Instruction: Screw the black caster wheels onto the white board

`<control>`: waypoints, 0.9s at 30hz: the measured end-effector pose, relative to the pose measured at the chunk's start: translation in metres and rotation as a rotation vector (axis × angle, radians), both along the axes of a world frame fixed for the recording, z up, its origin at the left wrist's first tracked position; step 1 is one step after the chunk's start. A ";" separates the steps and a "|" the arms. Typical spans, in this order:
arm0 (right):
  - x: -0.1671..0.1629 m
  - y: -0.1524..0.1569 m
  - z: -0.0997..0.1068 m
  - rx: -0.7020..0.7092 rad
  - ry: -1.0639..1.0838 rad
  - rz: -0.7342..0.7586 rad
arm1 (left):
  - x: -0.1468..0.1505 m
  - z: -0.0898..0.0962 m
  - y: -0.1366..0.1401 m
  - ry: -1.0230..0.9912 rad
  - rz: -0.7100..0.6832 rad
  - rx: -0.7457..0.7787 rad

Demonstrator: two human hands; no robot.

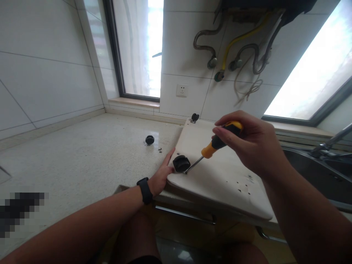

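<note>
My right hand (247, 143) is wrapped round the yellow and black handle of a screwdriver (217, 144). The screwdriver slants down to the left, its tip at a screw by the base of a black caster wheel (181, 163). That caster stands on the near left corner of a white board (211, 179) lying on the counter. My left hand (161, 178), with a dark watch on the wrist, grips the board's left edge beside the caster; some fingers are hidden. Another black caster (195, 117) sits at the board's far left corner. Holes and small dark pieces show near its right end.
A loose caster (150, 139) and a few small screws (160, 150) lie on the speckled counter (82, 157). At the right is a dark sink (299, 165) with a faucet (327, 146). Hoses (203, 47) hang on the wall behind. Drawer handles (184, 214) stick out below the counter edge.
</note>
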State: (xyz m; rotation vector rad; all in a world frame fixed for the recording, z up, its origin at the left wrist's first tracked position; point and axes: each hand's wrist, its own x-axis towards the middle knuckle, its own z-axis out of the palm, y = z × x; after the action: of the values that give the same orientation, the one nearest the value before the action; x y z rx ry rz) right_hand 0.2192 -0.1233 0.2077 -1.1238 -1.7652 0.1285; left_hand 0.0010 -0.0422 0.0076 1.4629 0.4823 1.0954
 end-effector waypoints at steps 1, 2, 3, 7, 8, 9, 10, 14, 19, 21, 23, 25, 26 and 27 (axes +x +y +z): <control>0.000 0.000 -0.001 0.014 -0.023 -0.048 | 0.000 0.000 0.000 0.000 -0.006 -0.015; 0.002 0.000 -0.001 0.014 -0.043 -0.059 | 0.000 0.000 0.000 0.000 -0.013 -0.027; 0.005 0.000 -0.001 0.002 -0.057 -0.036 | 0.000 0.001 0.000 -0.001 -0.015 -0.032; 0.016 -0.002 0.005 -0.119 -0.052 0.200 | 0.000 0.002 -0.001 -0.004 -0.005 -0.016; 0.017 -0.003 0.007 -0.143 -0.048 0.232 | 0.000 0.002 -0.001 -0.008 -0.006 -0.008; 0.017 -0.004 0.009 -0.157 -0.052 0.236 | 0.000 0.002 -0.001 -0.012 -0.008 -0.002; 0.016 -0.004 0.010 -0.157 -0.060 0.219 | 0.000 0.001 -0.001 -0.015 -0.011 0.002; 0.007 -0.001 0.008 -0.062 -0.133 -0.023 | 0.000 0.000 0.000 0.001 -0.017 0.004; 0.009 0.006 -0.001 0.021 -0.209 -0.252 | 0.000 0.000 0.001 0.011 -0.006 0.011; 0.013 0.005 -0.003 0.005 -0.221 -0.252 | 0.000 0.000 0.001 -0.003 -0.018 0.010; 0.017 0.002 -0.002 -0.041 -0.193 -0.121 | 0.000 -0.001 0.001 -0.018 -0.029 0.014; 0.019 -0.003 0.000 -0.104 -0.155 0.074 | 0.000 -0.002 0.001 -0.038 -0.037 0.023; 0.019 -0.005 0.002 -0.128 -0.148 0.150 | 0.000 -0.003 0.002 -0.049 -0.040 0.028; 0.018 -0.007 0.005 -0.140 -0.160 0.187 | 0.000 -0.004 0.002 -0.056 -0.041 0.034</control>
State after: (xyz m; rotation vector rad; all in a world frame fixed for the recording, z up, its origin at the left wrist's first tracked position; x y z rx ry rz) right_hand 0.2371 -0.1303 0.2125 -1.0904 -2.0292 0.2865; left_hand 0.0008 -0.0404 0.0036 1.4617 0.3939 1.1141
